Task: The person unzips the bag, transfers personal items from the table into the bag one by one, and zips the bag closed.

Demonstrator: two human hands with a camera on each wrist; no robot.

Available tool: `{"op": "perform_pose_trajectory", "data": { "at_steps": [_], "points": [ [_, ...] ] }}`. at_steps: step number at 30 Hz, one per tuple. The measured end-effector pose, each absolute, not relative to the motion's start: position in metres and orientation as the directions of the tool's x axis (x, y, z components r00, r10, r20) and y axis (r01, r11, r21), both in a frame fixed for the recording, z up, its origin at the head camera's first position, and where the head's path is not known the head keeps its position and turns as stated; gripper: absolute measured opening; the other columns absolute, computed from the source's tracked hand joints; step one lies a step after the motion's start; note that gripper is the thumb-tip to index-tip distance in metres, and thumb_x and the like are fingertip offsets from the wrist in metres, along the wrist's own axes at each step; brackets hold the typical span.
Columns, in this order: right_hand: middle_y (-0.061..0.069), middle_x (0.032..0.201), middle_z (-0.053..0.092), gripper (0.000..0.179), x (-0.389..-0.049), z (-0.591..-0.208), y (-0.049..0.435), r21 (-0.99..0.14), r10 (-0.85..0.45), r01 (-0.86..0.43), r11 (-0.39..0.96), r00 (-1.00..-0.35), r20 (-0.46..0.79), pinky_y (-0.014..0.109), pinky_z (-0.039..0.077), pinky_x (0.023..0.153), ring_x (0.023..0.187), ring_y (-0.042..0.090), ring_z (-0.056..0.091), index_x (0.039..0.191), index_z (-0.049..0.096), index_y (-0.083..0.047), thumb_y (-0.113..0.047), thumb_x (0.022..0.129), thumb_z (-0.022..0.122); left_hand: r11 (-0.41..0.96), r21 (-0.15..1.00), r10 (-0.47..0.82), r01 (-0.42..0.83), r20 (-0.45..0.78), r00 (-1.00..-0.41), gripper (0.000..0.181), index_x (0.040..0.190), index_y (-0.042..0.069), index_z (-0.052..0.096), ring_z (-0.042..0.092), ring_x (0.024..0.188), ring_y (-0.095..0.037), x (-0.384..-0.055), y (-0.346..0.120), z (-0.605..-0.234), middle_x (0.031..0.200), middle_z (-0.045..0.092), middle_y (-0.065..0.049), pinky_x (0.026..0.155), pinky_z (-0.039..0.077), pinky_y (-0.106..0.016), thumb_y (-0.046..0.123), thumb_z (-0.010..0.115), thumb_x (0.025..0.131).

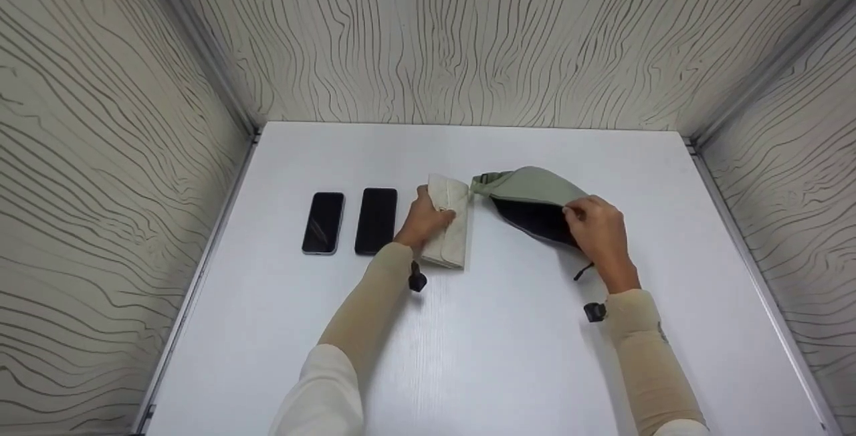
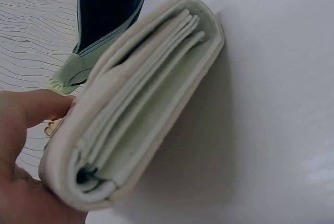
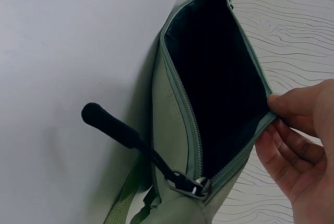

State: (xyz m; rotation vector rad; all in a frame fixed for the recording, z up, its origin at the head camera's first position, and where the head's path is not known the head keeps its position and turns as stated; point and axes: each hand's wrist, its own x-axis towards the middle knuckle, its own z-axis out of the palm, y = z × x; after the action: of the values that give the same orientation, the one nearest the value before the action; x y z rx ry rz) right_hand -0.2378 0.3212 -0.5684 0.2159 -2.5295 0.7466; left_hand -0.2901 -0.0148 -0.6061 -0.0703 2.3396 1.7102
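Note:
My left hand grips a cream wallet, fingers at its far side and thumb across its front. Card slots and folded layers show along the end of the wallet in the left wrist view, with a gold clasp beside the thumb. To the right, my right hand pinches the zippered edge of a sage green waist bag. The bag's mouth gapes, showing a dark inside. A black zipper pull hangs at the near end of the zip.
Two dark-screened phones lie left of the wallet: one phone farther out, the other phone close to my left wrist. The white table is enclosed by wood-grain patterned panels at the back and sides.

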Motion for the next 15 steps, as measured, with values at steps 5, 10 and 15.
{"op": "perform_pose_trajectory", "data": {
  "at_steps": [5,10,15],
  "points": [
    [0.02,0.087,0.074,0.006,-0.2378,-0.5681,0.3205,-0.468,-0.01,-0.277,0.839,-0.868,0.496,0.048,0.056,0.071,0.078,0.037,0.071,0.093,0.08,0.005,-0.001,0.091,0.079,0.305,0.935,0.112,-0.181,-0.224,-0.968,0.08,0.158,0.005,0.029,0.057,0.122,-0.025,-0.2883,-0.0169,-0.605,0.141,0.06,-0.018,0.11,0.048,-0.043,0.012,0.073,0.092],
    [0.021,0.088,0.075,0.007,-0.2372,-0.5665,0.3189,-0.469,-0.012,-0.27,0.841,-0.875,0.483,0.05,0.058,0.071,0.08,0.038,0.073,0.093,0.08,0.005,-0.002,0.092,0.078,0.327,0.926,0.11,-0.188,-0.234,-0.966,0.083,0.161,0.006,0.025,0.057,0.128,-0.026,-0.2869,-0.0187,-0.6019,0.144,0.059,-0.018,0.113,0.046,-0.045,0.016,0.073,0.094],
    [0.021,0.088,0.074,0.008,-0.238,-0.5657,0.3178,-0.471,-0.01,-0.267,0.841,-0.877,0.48,0.05,0.058,0.072,0.08,0.037,0.073,0.093,0.08,0.005,-0.002,0.092,0.078,0.32,0.928,0.105,-0.192,-0.236,-0.966,0.083,0.161,0.006,0.027,0.057,0.129,-0.027,-0.2869,-0.0179,-0.5997,0.145,0.059,-0.019,0.113,0.046,-0.045,0.016,0.074,0.093]
  ]
}}
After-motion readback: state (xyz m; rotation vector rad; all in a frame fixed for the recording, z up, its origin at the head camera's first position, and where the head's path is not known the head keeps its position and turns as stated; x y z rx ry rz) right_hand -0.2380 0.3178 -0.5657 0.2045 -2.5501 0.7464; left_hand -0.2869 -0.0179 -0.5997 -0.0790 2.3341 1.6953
